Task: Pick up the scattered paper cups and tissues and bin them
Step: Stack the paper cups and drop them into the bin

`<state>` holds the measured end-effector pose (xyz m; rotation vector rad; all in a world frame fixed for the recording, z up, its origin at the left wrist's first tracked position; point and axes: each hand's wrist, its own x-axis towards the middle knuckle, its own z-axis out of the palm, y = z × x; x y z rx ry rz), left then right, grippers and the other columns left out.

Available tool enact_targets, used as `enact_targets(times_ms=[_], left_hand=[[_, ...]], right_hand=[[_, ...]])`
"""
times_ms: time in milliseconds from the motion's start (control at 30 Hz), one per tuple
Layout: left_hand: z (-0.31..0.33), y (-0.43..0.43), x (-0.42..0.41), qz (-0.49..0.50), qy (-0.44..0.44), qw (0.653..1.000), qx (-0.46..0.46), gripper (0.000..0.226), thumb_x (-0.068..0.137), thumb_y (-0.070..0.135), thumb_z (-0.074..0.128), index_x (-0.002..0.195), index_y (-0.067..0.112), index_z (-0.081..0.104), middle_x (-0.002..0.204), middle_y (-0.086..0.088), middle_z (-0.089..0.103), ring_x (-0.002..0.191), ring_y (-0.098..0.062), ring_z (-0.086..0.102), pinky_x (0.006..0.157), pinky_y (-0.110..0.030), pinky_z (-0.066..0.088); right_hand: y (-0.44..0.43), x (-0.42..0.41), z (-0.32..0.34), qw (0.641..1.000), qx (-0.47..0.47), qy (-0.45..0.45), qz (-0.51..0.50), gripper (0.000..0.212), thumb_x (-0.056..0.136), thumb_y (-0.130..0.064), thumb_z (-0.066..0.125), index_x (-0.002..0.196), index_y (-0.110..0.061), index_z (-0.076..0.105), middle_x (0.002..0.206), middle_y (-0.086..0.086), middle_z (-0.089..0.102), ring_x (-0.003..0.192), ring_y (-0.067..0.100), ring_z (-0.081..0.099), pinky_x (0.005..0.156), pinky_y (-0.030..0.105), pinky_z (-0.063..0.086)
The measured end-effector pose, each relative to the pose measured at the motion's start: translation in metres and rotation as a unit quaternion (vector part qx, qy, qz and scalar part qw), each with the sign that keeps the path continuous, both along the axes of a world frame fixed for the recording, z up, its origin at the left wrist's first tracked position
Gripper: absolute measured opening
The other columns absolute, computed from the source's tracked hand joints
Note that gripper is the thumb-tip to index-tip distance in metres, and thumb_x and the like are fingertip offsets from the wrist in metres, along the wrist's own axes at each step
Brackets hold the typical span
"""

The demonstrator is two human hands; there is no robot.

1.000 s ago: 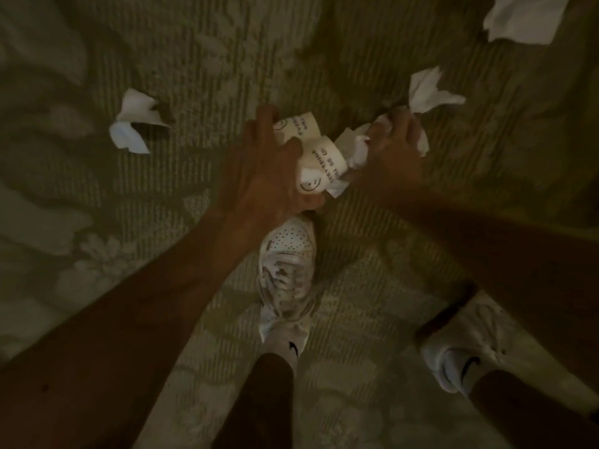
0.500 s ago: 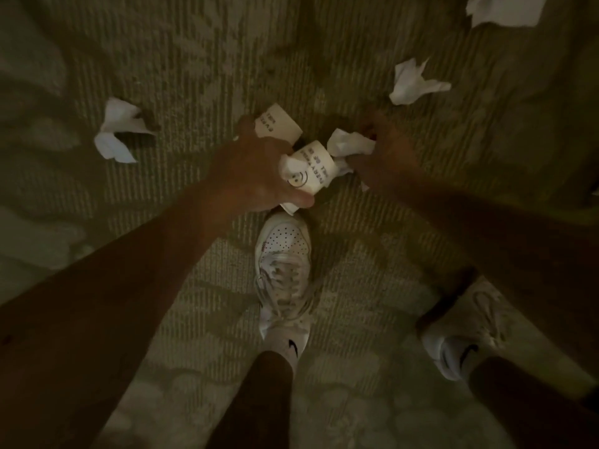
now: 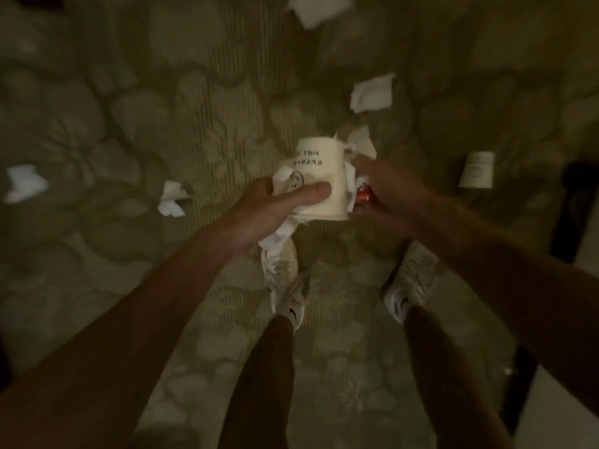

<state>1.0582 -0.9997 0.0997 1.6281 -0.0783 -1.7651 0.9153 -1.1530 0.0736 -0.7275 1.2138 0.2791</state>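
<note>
My left hand (image 3: 275,205) grips a white printed paper cup (image 3: 324,186) together with crumpled tissue that hangs below my palm. My right hand (image 3: 385,186) is against the cup's right side, holding crumpled tissue and something small and red (image 3: 364,197); its fingers are blurred. On the carpet lie loose tissues (image 3: 372,94), one tissue (image 3: 171,199) to the left, another tissue (image 3: 24,183) at the far left and one tissue (image 3: 319,8) at the top. A second paper cup (image 3: 478,170) lies on the carpet to the right.
I stand on a patterned beige carpet (image 3: 162,108), with my white shoes (image 3: 285,280) under my hands. A dark piece of furniture (image 3: 573,202) and a pale floor strip (image 3: 564,393) are at the right edge. No bin is in view.
I have straightened up from the floor, lifting the cups and tissue in both hands. The view has widened, and a second cup and more tissues have come into sight.
</note>
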Motion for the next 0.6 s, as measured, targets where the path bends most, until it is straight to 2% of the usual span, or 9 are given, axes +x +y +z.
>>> enact_targets(times_ms=[67,167,233,333,400,467,533,600], left_hand=[[0.079,-0.018,0.016,-0.018,-0.004,1.000,-0.015,0.054,0.060,0.060,0.077,0.105,0.030,0.072,0.102,0.008,0.077,0.096,-0.008,0.073,0.078,-0.023,0.055],[0.214,-0.050,0.047,-0.027,-0.011,0.998,-0.054,0.030,0.069,0.052,0.077,0.091,0.033,0.074,0.087,0.011,0.078,0.080,-0.002,0.073,0.063,-0.018,0.055],[0.305,-0.070,0.065,-0.028,-0.030,0.996,-0.083,0.024,0.075,0.047,0.076,0.089,0.028,0.070,0.076,0.012,0.076,0.068,-0.001,0.072,0.055,-0.019,0.053],[0.430,-0.095,0.082,-0.039,-0.043,0.985,-0.162,0.035,0.075,0.046,0.076,0.098,0.021,0.068,0.075,0.008,0.076,0.066,-0.004,0.072,0.052,-0.016,0.051],[0.504,-0.106,0.087,-0.043,-0.038,0.976,-0.211,0.049,0.068,0.048,0.074,0.105,0.017,0.066,0.077,0.004,0.076,0.066,-0.007,0.071,0.051,-0.017,0.052],[0.563,-0.113,0.089,-0.058,-0.010,0.965,-0.256,0.063,0.066,0.055,0.066,0.114,0.014,0.062,0.080,0.001,0.076,0.067,-0.008,0.071,0.051,-0.017,0.052],[0.610,-0.117,0.086,-0.067,0.023,0.952,-0.297,0.066,0.069,0.057,0.065,0.120,0.015,0.058,0.088,-0.001,0.077,0.074,-0.011,0.073,0.056,-0.021,0.055],[0.647,-0.125,0.080,-0.059,0.054,0.941,-0.328,0.069,0.066,0.054,0.077,0.122,0.017,0.060,0.102,-0.008,0.076,0.089,-0.019,0.074,0.066,-0.027,0.059]], right_hand=[[-0.010,0.013,0.087,1.000,-0.013,-0.006,-0.016,0.035,0.101,-0.030,0.049,0.081,-0.020,0.076,0.087,0.000,0.077,0.082,0.018,0.074,0.066,0.033,0.060],[-0.031,0.040,0.233,0.997,-0.061,-0.037,-0.021,0.028,0.101,-0.029,0.048,0.085,-0.017,0.068,0.073,-0.002,0.074,0.067,0.013,0.070,0.058,0.028,0.058],[-0.047,0.057,0.332,0.992,-0.110,-0.050,-0.023,0.024,0.100,-0.028,0.049,0.087,-0.016,0.064,0.068,-0.003,0.070,0.059,0.009,0.067,0.048,0.023,0.052],[-0.068,0.071,0.462,0.978,-0.196,-0.066,-0.011,0.021,0.100,-0.032,0.049,0.097,-0.018,0.065,0.088,0.001,0.069,0.077,0.017,0.066,0.055,0.027,0.053],[-0.076,0.074,0.539,0.959,-0.269,-0.089,-0.015,0.021,0.101,-0.031,0.048,0.092,-0.020,0.062,0.082,-0.001,0.069,0.071,0.013,0.067,0.053,0.024,0.052],[-0.079,0.074,0.602,0.933,-0.341,-0.110,-0.030,0.020,0.101,-0.030,0.048,0.084,-0.026,0.060,0.067,-0.012,0.070,0.060,0.002,0.067,0.048,0.017,0.051],[-0.079,0.071,0.653,0.906,-0.404,-0.122,-0.038,0.019,0.100,-0.032,0.049,0.086,-0.030,0.061,0.070,-0.018,0.070,0.068,-0.001,0.069,0.052,0.017,0.052],[-0.080,0.062,0.689,0.884,-0.444,-0.135,-0.060,0.018,0.100,-0.033,0.049,0.089,-0.030,0.063,0.079,-0.014,0.072,0.077,0.006,0.070,0.061,0.022,0.054]])
